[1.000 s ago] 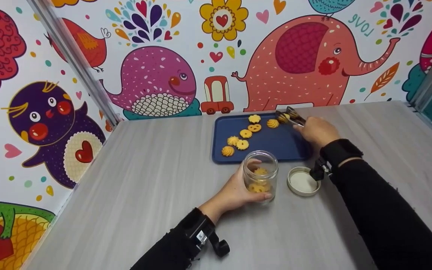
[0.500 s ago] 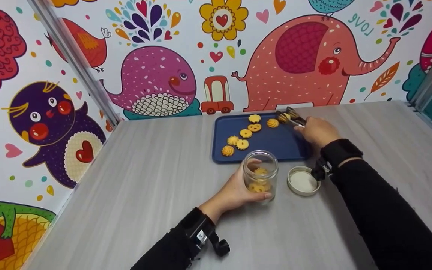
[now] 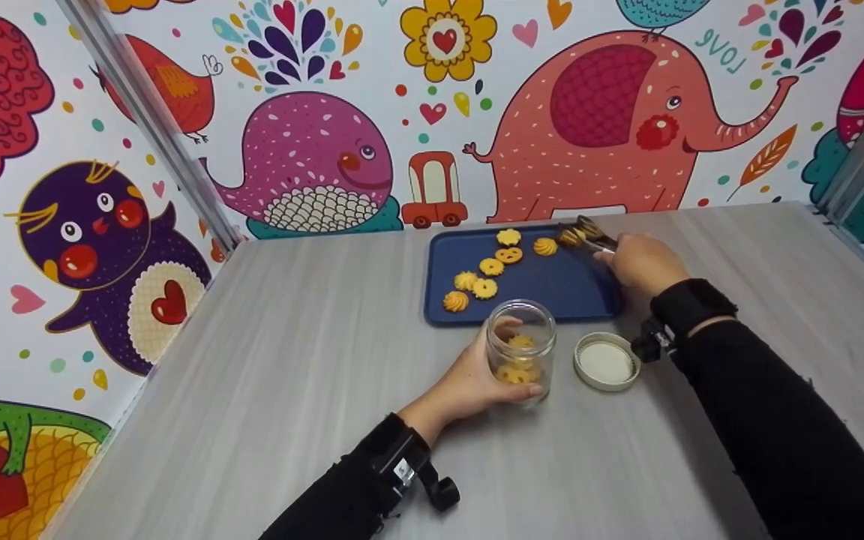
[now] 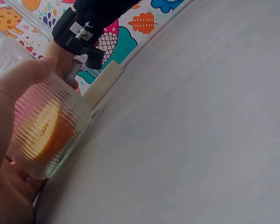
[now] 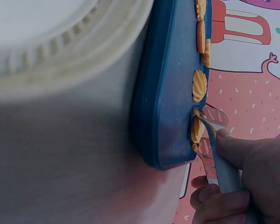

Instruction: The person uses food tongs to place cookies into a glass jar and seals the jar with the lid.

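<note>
My left hand point(image 3: 469, 381) grips an open glass jar point(image 3: 541, 352) on the table, with the thumb in front and fingers around its far side. Several cookies point(image 3: 518, 373) lie inside the jar. In my right hand point(image 3: 646, 262) are metal tongs point(image 3: 595, 240), held over the far right corner of a blue tray point(image 3: 552, 300). In the right wrist view, a swirled cookie point(image 5: 197, 129) sits between the slotted heads of the tongs; whether both heads press on it I cannot tell. Several more cookies point(image 3: 491, 267) lie along the left and back of the tray.
A round lid point(image 3: 606, 363) lies, inside up, on the table right of the jar and in front of the tray. The grey table point(image 3: 289, 360) meets a wall point(image 3: 447, 112) with animal drawings right behind the tray.
My right hand and the tongs have shifted slightly to the right, along with the cookie between the heads. The left hand and the jar have stayed in place.
</note>
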Demonstrator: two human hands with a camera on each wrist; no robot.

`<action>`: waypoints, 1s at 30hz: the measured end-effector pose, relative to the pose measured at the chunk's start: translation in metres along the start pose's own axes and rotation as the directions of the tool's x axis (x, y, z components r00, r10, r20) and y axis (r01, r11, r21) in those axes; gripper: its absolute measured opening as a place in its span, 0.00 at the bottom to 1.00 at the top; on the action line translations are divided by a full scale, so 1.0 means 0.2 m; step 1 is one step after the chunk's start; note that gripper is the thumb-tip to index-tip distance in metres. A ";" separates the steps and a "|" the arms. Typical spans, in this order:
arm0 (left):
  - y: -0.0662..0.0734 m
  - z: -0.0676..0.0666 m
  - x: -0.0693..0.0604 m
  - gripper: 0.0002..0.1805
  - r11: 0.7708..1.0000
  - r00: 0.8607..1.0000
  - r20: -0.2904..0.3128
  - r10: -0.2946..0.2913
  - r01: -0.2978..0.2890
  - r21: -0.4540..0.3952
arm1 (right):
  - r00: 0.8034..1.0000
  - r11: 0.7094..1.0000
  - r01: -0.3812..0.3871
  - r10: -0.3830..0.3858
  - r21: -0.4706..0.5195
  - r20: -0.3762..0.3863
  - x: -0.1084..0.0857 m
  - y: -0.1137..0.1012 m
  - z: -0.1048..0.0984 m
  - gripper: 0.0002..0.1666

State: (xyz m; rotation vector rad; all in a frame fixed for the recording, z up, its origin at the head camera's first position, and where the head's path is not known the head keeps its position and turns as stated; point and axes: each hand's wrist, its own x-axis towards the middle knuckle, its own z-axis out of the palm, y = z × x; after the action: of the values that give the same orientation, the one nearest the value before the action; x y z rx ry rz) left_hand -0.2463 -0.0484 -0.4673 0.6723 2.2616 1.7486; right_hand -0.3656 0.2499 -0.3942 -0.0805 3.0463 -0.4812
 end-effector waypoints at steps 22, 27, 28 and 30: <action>0.00 0.00 0.00 0.48 1.000 1.000 0.002 0.002 -0.002 -0.003 | 0.995 0.995 0.097 -0.097 -0.011 -0.017 -0.07 0.10 -0.09 0.30; 0.00 0.00 0.00 0.48 1.000 1.000 0.003 -0.004 0.004 0.003 | 0.991 0.992 0.122 -0.122 0.000 -0.060 -0.11 0.07 -0.13 0.30; 0.00 0.00 0.00 0.48 1.000 1.000 0.003 -0.006 0.006 0.002 | 0.990 0.992 0.124 -0.124 0.003 -0.067 -0.12 0.07 -0.14 0.30; 0.00 0.00 0.00 0.48 1.000 1.000 0.005 -0.006 0.006 -0.001 | 0.988 0.991 0.134 -0.133 0.012 -0.082 -0.14 0.06 -0.15 0.30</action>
State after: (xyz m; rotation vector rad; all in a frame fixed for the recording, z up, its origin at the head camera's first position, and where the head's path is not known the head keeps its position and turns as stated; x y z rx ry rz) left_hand -0.2461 -0.0488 -0.4666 0.6676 2.2567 1.7437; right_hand -0.3401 0.2717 -0.3671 -0.2725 3.1291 -0.5320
